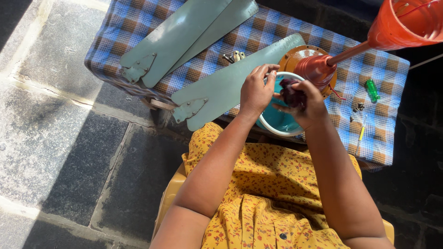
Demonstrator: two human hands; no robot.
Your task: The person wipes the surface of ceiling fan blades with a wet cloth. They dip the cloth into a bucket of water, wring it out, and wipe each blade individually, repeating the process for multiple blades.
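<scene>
- Teal enamel marks the round fan cover [279, 121], white-rimmed and tilted toward the person at the near table edge; both hands work on it.
- Left hand [255, 91]: fingers curled over the cover's upper left rim, closed on it and steadying it.
- Right hand [308, 102]: closed around a dark maroon cloth [292, 95], which is pressed against the inside of the cover, just right of the left-hand grip.
- Progress, as a judgement: the fan is dismantled. Three grey-green fan blades [221, 87] lie detached on the blue checked tablecloth [387, 138], one just left of the grip and two farther up and left. Wiping of the cover appears to be under way; reassembly is not begun.
- Directly above the grip: the brown motor housing [316, 68] on its rod, leading to an orange canopy cup [406, 23].
- Loose screws [233, 57] lie above the left hand; a green-handled screwdriver [372, 90] and small fasteners lie to the right of the right hand.
- Packages, labels, signs: none can be made out in this view.
</scene>
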